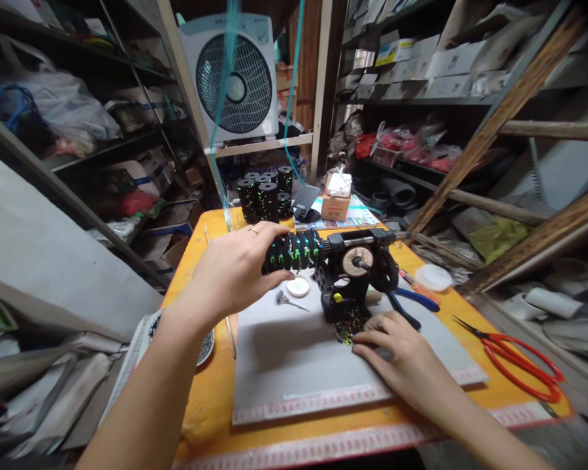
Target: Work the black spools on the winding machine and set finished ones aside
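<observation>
In the head view, the left hand (240, 267) is curled around a black ringed roll (296, 251), with fingers over the top and the thumb below. This roll lies sideways, against the left side of the small black machine (347, 287), which stands toward the far edge of the grey board (284, 359) on the orange tabletop (206, 405). The right hand (396, 346) is low, with its thumb and index finger close together at the near edge of the pile of coloured bits (350, 326). Whether these fingers pinch a bit, I cannot tell.

To do this step well, I think the left grip should be firm but not hard, so that the roll is level and the machine does not tip. The right fingers should work with only their tips, because the bits look very small and could scatter toward the near edge of the board. It seems wise to hold the right wrist clear of the blue-handled pliers (419, 300) near the board's right side. The red-handled scissors (519, 365), by the right edge of the tabletop, are better left there.
</observation>
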The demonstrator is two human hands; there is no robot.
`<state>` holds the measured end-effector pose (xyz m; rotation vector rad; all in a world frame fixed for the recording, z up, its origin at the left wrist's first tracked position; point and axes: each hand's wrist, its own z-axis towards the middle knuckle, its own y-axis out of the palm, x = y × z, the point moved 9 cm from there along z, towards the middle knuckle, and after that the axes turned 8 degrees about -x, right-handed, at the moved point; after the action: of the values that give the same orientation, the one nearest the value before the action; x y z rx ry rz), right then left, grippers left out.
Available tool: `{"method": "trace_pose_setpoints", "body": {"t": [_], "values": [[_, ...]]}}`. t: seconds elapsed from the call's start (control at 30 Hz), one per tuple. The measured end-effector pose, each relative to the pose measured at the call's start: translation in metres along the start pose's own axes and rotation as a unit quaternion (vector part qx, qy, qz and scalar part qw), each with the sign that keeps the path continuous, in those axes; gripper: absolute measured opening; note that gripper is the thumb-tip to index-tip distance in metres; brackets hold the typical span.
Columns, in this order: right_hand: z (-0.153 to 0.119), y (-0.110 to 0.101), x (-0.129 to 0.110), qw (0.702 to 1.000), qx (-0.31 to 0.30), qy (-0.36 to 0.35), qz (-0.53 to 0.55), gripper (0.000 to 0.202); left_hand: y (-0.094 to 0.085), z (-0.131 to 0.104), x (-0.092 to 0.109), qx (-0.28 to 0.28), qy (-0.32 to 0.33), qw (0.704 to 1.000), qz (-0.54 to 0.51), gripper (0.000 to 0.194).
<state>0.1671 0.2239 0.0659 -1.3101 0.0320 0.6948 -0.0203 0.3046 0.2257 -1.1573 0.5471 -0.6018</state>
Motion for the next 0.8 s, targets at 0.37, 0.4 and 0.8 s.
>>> {"method": "trace_pose_setpoints", "body": {"t": [0.37, 0.4, 0.8], "values": [[0.008, -0.008, -0.024, 0.998, 0.004, -0.048, 0.027, 0.011, 0.006, 0.0, -0.007, -0.015, -0.029, 0.999, -0.026, 0.055], [0.011, -0.017, -0.03, 0.997, 0.017, -0.064, 0.038, 0.014, 0.006, 0.001, -0.008, -0.017, -0.028, 0.999, -0.037, 0.053], [0.102, -0.135, -0.111, 0.953, 0.222, -0.201, -0.033, 0.013, 0.007, 0.02, -0.022, -0.115, -0.016, 0.972, -0.206, 0.047]]}}
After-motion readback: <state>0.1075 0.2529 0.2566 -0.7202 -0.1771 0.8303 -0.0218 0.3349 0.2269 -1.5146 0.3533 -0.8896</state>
